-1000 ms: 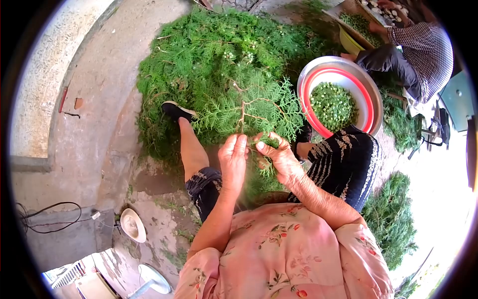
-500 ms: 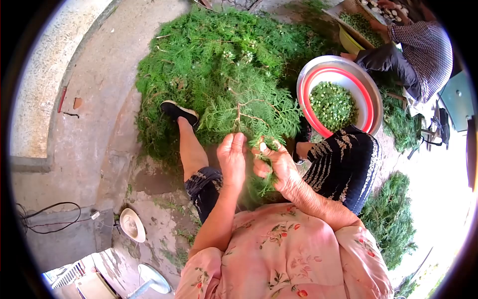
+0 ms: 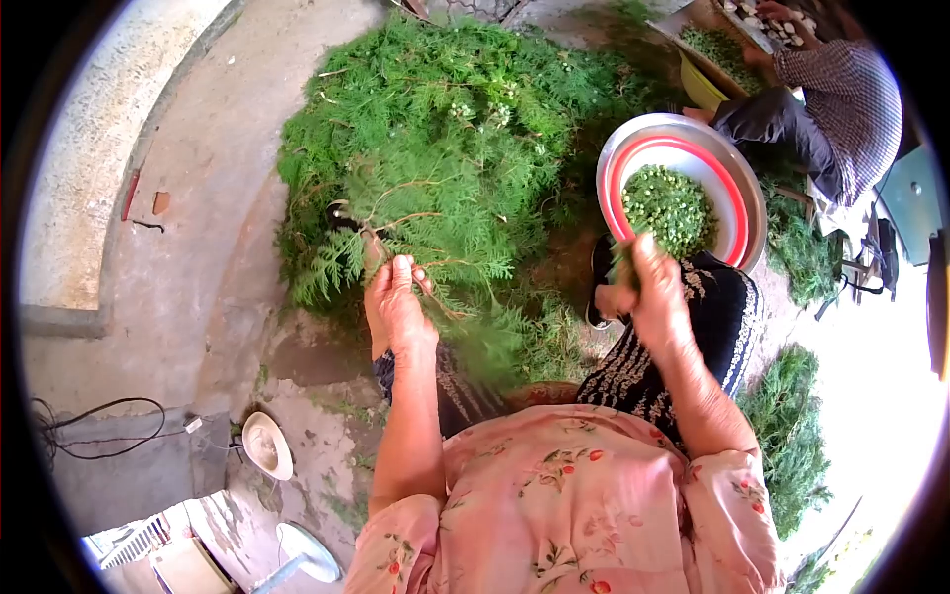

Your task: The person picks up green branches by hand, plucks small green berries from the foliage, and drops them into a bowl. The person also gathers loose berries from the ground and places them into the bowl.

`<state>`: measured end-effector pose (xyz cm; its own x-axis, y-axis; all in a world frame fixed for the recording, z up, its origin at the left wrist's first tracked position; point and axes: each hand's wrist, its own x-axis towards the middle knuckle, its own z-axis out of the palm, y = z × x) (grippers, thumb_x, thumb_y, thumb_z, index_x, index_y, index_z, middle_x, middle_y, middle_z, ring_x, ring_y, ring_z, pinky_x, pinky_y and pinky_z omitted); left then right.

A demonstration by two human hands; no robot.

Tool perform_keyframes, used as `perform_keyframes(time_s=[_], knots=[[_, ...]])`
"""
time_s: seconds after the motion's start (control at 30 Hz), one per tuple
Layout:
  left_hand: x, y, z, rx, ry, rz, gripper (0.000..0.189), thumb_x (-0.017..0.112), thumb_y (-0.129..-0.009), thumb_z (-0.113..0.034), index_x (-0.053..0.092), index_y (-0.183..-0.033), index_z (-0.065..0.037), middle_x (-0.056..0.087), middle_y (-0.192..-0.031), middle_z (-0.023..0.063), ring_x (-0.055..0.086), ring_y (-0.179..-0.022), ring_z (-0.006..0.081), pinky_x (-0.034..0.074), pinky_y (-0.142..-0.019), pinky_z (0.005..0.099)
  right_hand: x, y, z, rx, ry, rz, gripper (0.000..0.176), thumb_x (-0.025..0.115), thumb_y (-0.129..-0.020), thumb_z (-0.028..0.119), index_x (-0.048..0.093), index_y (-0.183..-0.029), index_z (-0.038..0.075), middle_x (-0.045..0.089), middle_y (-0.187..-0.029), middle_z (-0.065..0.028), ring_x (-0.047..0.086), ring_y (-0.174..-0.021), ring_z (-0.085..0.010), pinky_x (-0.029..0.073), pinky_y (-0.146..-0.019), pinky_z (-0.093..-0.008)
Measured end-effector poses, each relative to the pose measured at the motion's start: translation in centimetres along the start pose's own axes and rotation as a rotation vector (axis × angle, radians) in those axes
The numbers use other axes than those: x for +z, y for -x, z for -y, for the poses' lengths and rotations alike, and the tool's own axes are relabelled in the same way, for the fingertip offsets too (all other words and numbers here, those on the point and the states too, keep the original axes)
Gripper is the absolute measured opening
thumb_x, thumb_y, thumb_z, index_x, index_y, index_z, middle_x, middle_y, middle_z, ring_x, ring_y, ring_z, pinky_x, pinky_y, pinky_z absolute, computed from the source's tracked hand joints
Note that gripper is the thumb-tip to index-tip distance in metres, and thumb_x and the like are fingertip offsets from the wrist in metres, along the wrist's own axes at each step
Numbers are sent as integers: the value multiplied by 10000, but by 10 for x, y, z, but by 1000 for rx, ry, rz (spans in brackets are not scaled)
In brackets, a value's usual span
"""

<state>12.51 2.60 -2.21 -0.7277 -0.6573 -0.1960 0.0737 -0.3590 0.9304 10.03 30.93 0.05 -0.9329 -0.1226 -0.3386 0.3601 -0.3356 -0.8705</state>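
My left hand [image 3: 401,307] is closed round the stem of a leafy green branch [image 3: 426,218], whose sprays spread out in front of it. Over the near edge of a metal basin [image 3: 754,213], my right hand [image 3: 653,282] is closed on a small green sprig [image 3: 623,262], partly hidden and blurred. Inside the basin sits a white bowl with a red rim [image 3: 727,178], holding small green cones [image 3: 668,208]. A large pile of green branches [image 3: 426,89] lies on the ground ahead.
At the upper right a person [image 3: 841,109] in a checked top sits near a tray of green pieces [image 3: 717,49] and a yellow-green bowl [image 3: 698,84]. More branches [image 3: 787,436] lie at the right. A pale dish [image 3: 267,445] stands lower left.
My hands have moved apart. The left has gone left with the branch, while the right has moved right and up to the basin with green pieces in it.
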Motion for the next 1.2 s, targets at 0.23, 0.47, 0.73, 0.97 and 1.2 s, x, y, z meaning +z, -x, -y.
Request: perform_keyframes(time_s=[0.23,0.47,0.73,0.97,1.2], knots=[[-1,13,3,-90,43,16,156,579,-854,-153,582,-888,-1,539,-747,23,486,-639,117,417,-534,255,-114,-94,25,-157,515,-414,800,566,-769,556,315,-1341,56,334,-1362,-158,308,-1254,-292,249,-987,-485],[16,23,-4,-133,69,31,186,569,-861,-199,573,-889,-15,520,-733,19,473,-656,115,417,-567,248,-140,-101,33,-306,290,-623,570,490,-867,418,432,-1257,7,480,-1241,-150,449,-1130,-257,346,-927,-336],[1,4,15,-305,609,381,192,549,-851,-267,533,-872,-77,445,-690,-5,404,-598,133,362,-609,289,-138,-94,25,-569,281,-731,368,546,-847,177,521,-1175,13,562,-1106,-113,522,-986,-204,387,-861,-292],[-20,-16,26,-481,871,618,223,485,-883,-274,568,-863,-68,461,-608,-6,408,-552,131,336,-605,275,-114,-83,27,-431,686,-479,295,584,-821,115,577,-1098,13,614,-1019,-116,575,-910,-188,427,-820,-283],[-14,-17,26,-434,861,762,241,451,-905,-286,567,-881,-77,428,-589,-20,389,-533,112,327,-589,259,-20,-38,2,-197,576,60,278,547,-876,240,615,-798,-19,616,-684,-66,581,-646,-109,475,-630,-249]])
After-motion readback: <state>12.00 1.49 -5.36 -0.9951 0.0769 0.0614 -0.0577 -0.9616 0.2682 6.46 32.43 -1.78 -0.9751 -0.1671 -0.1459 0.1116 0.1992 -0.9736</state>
